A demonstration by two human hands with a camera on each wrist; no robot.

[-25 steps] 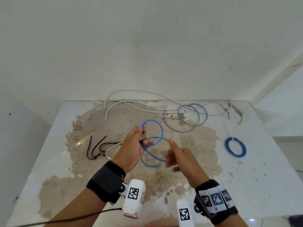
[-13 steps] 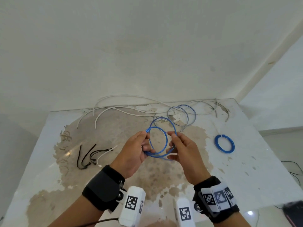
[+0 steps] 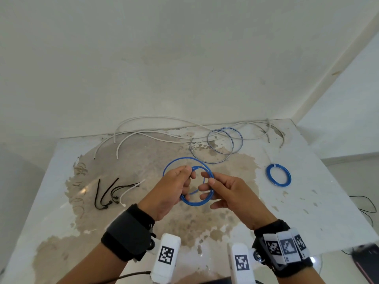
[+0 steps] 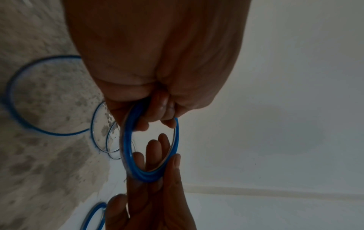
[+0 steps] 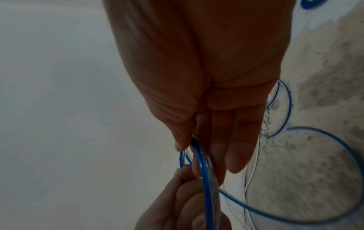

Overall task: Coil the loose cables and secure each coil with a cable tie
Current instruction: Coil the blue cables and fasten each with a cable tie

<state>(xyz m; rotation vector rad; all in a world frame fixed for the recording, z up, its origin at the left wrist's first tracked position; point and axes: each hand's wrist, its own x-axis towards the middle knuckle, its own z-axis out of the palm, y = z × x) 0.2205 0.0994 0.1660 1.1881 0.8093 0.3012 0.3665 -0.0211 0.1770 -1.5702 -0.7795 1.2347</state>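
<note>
A blue cable [image 3: 192,202] is wound into a small coil held above the table between both hands. My left hand [image 3: 174,189] pinches the coil's left side with thumb and curled fingers. My right hand [image 3: 223,190] pinches its right side between thumb and forefinger, the other fingers spread. One wider loose loop of the same blue cable [image 3: 184,159] arcs behind the hands. In the left wrist view the blue coil [image 4: 133,169] hangs from the left fingers. In the right wrist view the blue strands [image 5: 204,171] run between the right thumb and fingers.
A finished blue coil [image 3: 278,174] lies at the right of the table [image 3: 320,201]. A loose grey-blue cable [image 3: 217,147] and long white cables [image 3: 147,134] lie at the back. Black and white cable ties [image 3: 111,191] lie at the left.
The hands came together on the blue cable: the right hand, free a second ago, now pinches the coil. The loops have been drawn into a smaller, tighter coil. The head view shifted.
</note>
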